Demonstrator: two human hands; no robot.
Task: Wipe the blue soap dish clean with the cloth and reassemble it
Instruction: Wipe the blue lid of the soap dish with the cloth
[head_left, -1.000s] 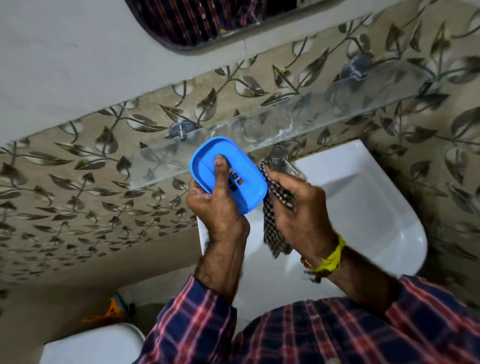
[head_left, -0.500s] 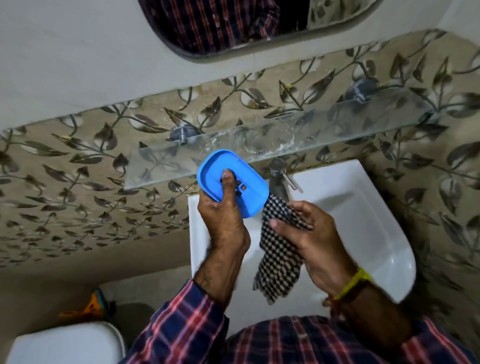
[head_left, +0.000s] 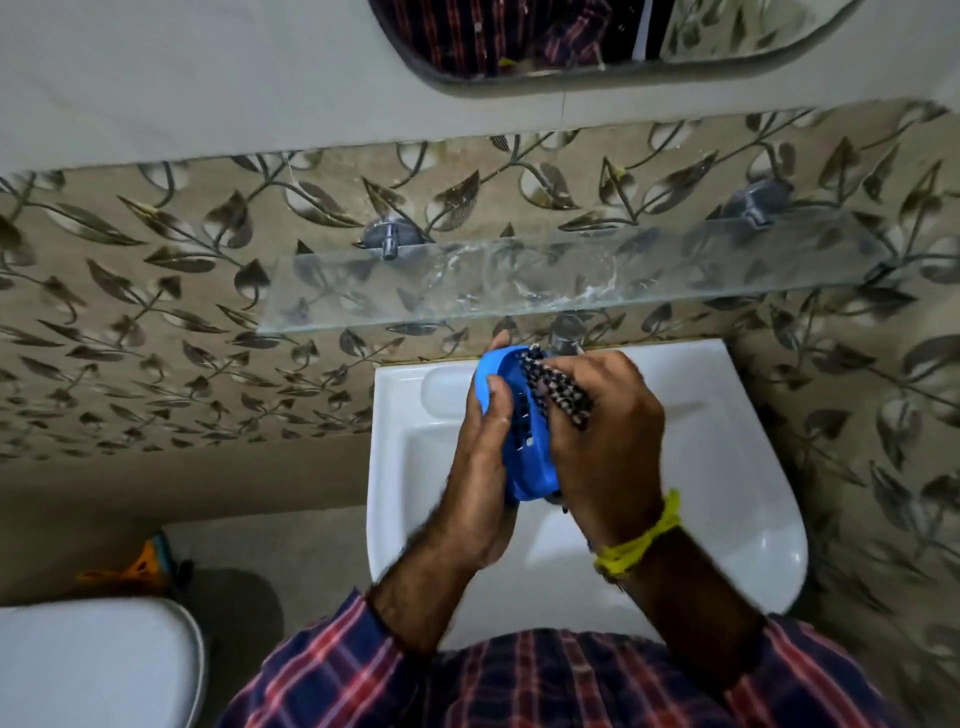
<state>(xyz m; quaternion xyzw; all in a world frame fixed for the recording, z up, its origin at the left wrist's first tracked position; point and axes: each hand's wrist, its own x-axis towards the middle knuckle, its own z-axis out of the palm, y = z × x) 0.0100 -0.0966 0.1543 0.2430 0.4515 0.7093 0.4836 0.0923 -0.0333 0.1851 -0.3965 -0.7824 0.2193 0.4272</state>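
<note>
Over the white ceramic wash basin (head_left: 727, 467), the person's left hand (head_left: 480, 467) holds the blue oval plastic soap dish (head_left: 530, 457) tilted on its edge, thumb pressed on its inner face beside the drain slots and fingers wrapped behind it; this grip is closed around the dish. Against the dish's right side, the right hand (head_left: 602, 447) presses the black-and-white checked cloth (head_left: 556, 387), bunched under its fingers, so this grip is closed on the cloth. A yellow thread band (head_left: 641, 543) circles the right wrist. Behind the hands, a metal tap (head_left: 567, 332) stands at the basin's back edge, partly hidden. Above it, a clear glass shelf (head_left: 363, 291) with white streaks is fixed to the leaf-patterned tiled wall (head_left: 130, 312). Plaid sleeves (head_left: 337, 670) fill the lower edge.
</note>
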